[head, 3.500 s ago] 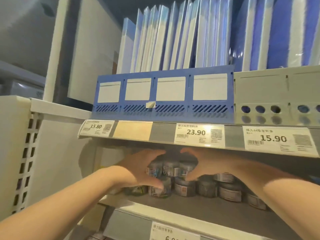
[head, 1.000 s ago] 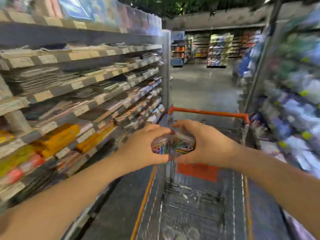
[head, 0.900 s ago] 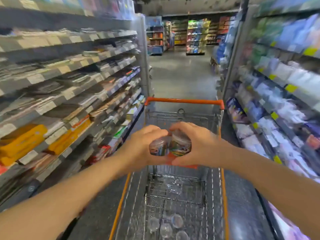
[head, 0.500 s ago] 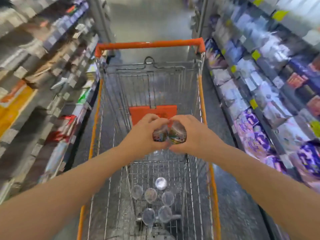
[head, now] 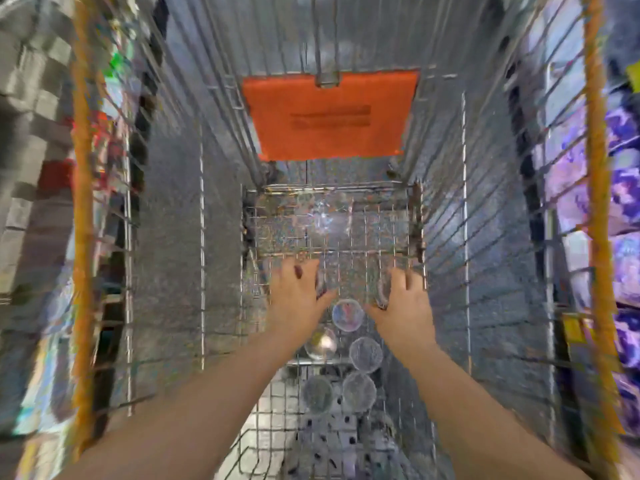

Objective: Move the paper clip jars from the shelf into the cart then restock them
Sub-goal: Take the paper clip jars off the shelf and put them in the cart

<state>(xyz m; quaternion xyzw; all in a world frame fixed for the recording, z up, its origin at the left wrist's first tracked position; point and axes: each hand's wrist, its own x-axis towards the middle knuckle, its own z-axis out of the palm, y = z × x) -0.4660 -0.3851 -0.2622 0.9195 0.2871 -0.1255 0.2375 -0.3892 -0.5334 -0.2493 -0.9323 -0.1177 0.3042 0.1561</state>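
showing round clear lids, jars (head: 347, 315) dot cart (head: 595, 202).

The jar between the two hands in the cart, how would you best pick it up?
Grip the jar across its round side wall, coming straight down from above: it stands upright, lid up, deep between the wire walls of the cart.

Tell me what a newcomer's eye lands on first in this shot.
The bright orange flap at the far end of the wire cart grabs the eye first. Next come the left hand and right hand reaching low inside it, with a cluster of clear paper clip jars on the cart floor between the forearms.
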